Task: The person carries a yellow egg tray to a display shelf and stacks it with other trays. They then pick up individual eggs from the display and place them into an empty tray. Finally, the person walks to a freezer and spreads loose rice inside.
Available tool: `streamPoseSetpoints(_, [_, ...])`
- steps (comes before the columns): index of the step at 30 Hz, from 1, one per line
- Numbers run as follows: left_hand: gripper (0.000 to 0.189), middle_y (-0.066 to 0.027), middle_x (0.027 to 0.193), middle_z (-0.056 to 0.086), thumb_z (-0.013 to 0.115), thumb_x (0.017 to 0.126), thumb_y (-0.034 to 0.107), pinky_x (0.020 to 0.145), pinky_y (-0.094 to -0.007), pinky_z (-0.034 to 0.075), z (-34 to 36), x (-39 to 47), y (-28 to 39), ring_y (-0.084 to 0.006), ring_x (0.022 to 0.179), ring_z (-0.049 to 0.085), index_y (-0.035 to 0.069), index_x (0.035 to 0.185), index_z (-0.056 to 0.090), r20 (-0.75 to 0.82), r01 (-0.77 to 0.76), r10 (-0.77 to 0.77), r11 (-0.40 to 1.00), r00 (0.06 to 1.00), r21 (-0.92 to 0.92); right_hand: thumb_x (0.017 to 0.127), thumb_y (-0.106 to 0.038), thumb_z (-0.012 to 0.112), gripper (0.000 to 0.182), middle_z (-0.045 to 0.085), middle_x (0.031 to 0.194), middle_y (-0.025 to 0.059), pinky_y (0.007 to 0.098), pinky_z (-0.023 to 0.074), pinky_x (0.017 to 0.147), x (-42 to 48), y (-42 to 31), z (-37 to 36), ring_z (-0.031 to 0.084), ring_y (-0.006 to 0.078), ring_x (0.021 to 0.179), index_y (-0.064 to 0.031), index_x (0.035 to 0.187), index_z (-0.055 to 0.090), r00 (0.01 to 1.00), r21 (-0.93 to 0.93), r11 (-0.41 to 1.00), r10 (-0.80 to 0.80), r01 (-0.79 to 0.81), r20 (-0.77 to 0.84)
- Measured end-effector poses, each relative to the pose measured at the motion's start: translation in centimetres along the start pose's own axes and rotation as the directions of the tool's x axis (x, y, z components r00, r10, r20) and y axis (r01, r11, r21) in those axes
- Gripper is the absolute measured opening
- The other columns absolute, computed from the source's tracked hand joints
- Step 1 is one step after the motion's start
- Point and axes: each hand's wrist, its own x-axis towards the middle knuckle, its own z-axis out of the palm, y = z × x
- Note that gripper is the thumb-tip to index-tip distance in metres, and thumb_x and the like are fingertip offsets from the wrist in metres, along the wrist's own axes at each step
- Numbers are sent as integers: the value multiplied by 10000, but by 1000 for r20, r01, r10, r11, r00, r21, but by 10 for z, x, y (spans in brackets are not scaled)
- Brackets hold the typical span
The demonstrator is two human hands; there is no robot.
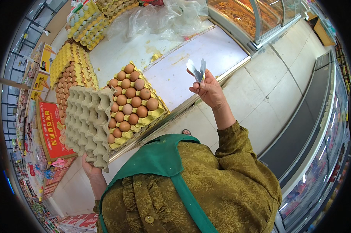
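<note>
My left hand (91,169) grips the lower edge of a grey moulded-pulp egg tray (88,116), which is held tilted with no eggs showing in its cups. Partly behind that tray, a yellow egg tray (146,120) full of brown eggs (130,92) tops a low stack at the counter's front edge. A few cups at its near right corner hold no egg. Out over the counter's right part, my right hand (207,88) pinches a small folded piece of thin card or paper (197,71), white and grey, its two flaps spread apart.
Beyond lie more stacked egg trays (72,62), some with pale eggs. Crumpled clear plastic bags (166,20) and a yellow tray scrap (156,57) lie on the white counter (169,78). A glass food case (245,17) adjoins it; a freezer cabinet (315,163) stands right.
</note>
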Motion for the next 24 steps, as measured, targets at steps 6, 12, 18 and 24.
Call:
streamPoseSetpoints(6, [471, -135, 1270, 536, 525, 884, 254, 986, -456, 414, -5, -5, -5, -307, 1161, 510, 26, 1292, 461, -7, 68, -68, 998, 998, 17, 851, -65, 604, 453, 547, 1189, 131, 333, 542, 737, 0, 4, -14, 582, 113, 693, -114, 1245, 386, 994, -23, 999, 31, -34, -109])
streamPoseSetpoints(12, [479, -138, 1259, 541, 534, 883, 257, 971, -440, 430, 4, -4, -17, -303, 1153, 516, 19, 1293, 458, -12, 23, -23, 1000, 1000, -2, 835, -139, 669, 526, 544, 1052, 38, 290, 515, 726, 23, 15, -47, 579, 130, 837, -129, 1281, 392, 823, -354, 874, 87, -334, -561])
streamPoseSetpoints(18, [455, -150, 1264, 527, 486, 904, 251, 964, -440, 439, -16, -4, -23, -310, 1148, 517, 16, 1292, 454, 211, -31, 16, 997, 977, 66, 852, -254, 644, 670, 425, 1366, 30, 328, 420, 846, 48, 18, -38, 513, 114, 1038, -191, 1430, 312, 928, -523, 830, -18, -194, -372])
streamPoseSetpoints(24, [426, -138, 1254, 534, 476, 931, 245, 974, -420, 435, -21, -11, -20, -291, 1143, 524, 27, 1297, 450, 205, -61, 68, 997, 976, -39, 916, -243, 563, 433, 539, 1268, 55, 296, 466, 799, 24, 29, -45, 599, 168, 1011, -103, 1313, 464, 894, -463, 817, 136, -345, -426])
